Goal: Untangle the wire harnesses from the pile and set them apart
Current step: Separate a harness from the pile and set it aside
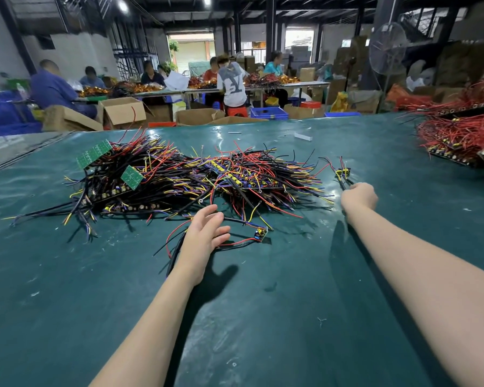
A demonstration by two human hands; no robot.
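Mostly, the far half of the dark green plastic table cover [263, 317] is taken up by a tangled pile of black, red, yellow and blue wire harnesses [179, 180]. It is spread wide left to right, w/ 2 green circuit boards [94, 153] tilted up at its left end. At the far right edge a heap of red-wired boards [458, 132] is seen, well apart from the pile. A white strip [302, 136] lies beyond the pile, near the far edge. Behind the table, cardboard boxes [122, 111], a blue crate [268, 113], a pedestal fan [387, 48] and people [232, 85] at long tables are seen.

The left hand [204, 233] is held w/ fingers spread and relaxed, nothing gripped, over a loose harness of red and black wires w/ a small board [260, 234], just in front of the pile's near edge. Its long axis runs approx. left-right, board end to the right. Whether the fingers touch the wires can't be told.

The right hand [359, 195] is curled tight round the black leads of a small harness w/ yellow parts [342, 172], held right of the pile and apart from it. This harness points away from the fist, toward the far side and slightly left.
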